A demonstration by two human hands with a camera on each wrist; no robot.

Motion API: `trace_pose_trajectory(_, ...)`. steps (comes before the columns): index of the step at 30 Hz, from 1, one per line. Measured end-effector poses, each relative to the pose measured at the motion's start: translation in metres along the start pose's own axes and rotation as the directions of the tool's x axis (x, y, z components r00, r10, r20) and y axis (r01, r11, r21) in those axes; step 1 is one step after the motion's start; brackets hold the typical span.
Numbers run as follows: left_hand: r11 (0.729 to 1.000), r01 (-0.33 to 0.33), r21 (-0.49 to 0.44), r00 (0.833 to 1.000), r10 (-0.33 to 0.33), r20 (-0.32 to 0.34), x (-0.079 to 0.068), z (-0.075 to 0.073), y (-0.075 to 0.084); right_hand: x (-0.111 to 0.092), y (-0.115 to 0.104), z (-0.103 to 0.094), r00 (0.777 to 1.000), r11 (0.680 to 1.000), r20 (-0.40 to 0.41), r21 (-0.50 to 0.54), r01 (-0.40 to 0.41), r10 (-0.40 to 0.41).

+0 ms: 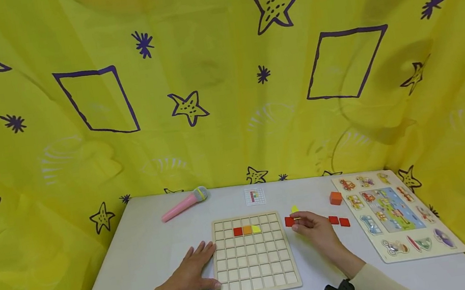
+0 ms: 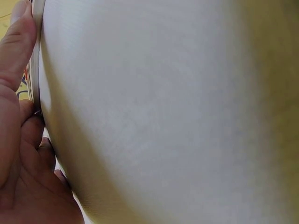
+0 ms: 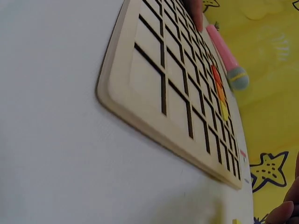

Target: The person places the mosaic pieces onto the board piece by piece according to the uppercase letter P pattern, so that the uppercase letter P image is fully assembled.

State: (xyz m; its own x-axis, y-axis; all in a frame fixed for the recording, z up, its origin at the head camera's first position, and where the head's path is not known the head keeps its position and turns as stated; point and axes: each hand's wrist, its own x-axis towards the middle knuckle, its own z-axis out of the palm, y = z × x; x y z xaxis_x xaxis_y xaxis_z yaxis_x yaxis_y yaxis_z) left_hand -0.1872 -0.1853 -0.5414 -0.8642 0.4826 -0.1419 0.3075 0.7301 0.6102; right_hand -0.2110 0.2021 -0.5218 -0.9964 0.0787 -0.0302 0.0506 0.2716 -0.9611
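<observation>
The red square tile [image 1: 289,221] is pinched by her right hand [image 1: 315,229] just beside the wooden grid board [image 1: 258,280]; left hand [image 1: 188,277] rests flat against its edge.

Wooden grid board [image 1: 253,256] lies flat on white table, lower centre of head view; pale square cells, most bare. Second row holds red tile [image 1: 238,232], orange tile [image 1: 247,230], yellow tile [image 1: 255,229] side by side. Loose red tile [image 1: 289,221] on table just right of board, at fingertips. Small yellow piece [image 1: 294,209] just above it.
</observation>
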Motion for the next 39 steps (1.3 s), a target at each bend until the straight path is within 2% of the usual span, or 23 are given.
trace_pose_trajectory(9, 1.0, -0.019, -0.009, 1.0, 0.019, -0.007, -0.001, -0.001, 0.002, 0.005, -0.012, 0.038, 0.997, 0.998, 0.063, 0.048, 0.03, -0.033)
trace_pose_trajectory(22, 1.0, -0.011, -0.001, 1.0, 0.011, 0.0, -0.001, 0.0, 0.0, 0.01, -0.016, 0.076, 0.987, 0.994, 0.139, 0.084, 0.068, -0.08)
trace_pose_trajectory(34, 1.0, -0.015, 0.005, 1.0, 0.015, 0.0, 0.0, 0.0, -0.001, 0.011, -0.014, 0.106, 0.97, 0.988, 0.19, 0.056, 0.146, -0.154)
trace_pose_trajectory(39, 1.0, -0.018, 0.015, 1.0, 0.018, 0.005, 0.001, -0.001, 0.0, 0.01, -0.014, 0.115, 0.968, 0.986, 0.193, -0.005, 0.165, -0.161)
